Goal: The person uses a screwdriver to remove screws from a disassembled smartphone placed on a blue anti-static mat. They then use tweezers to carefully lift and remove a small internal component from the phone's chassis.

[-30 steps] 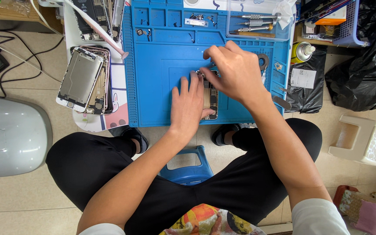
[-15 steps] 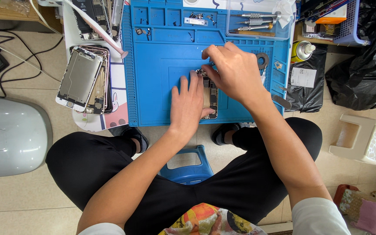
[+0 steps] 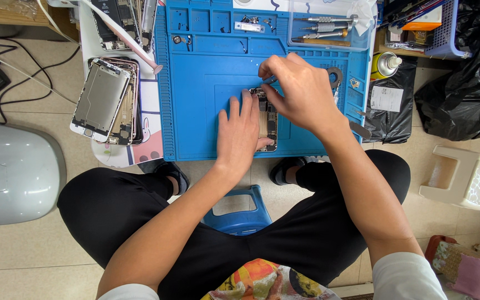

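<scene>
An opened phone body (image 3: 267,125) lies on a blue repair mat (image 3: 206,83) on the floor in front of me. My left hand (image 3: 239,133) rests flat beside and partly on the phone, pressing it down. My right hand (image 3: 298,91) hovers over the phone's top end, its fingers pinched on a thin metal tool (image 3: 269,81) whose tip meets the phone. Much of the phone is hidden under both hands.
Several stripped phone frames (image 3: 106,100) lie stacked left of the mat. Screwdrivers (image 3: 323,28) sit in a clear tray at the mat's top. A spray can (image 3: 385,64) and black bags (image 3: 462,78) stand to the right, a blue stool (image 3: 240,214) under my legs, and a white stool (image 3: 462,178) nearby.
My right hand has shifted very slightly at the phone's top end. The left hand stays in place.
</scene>
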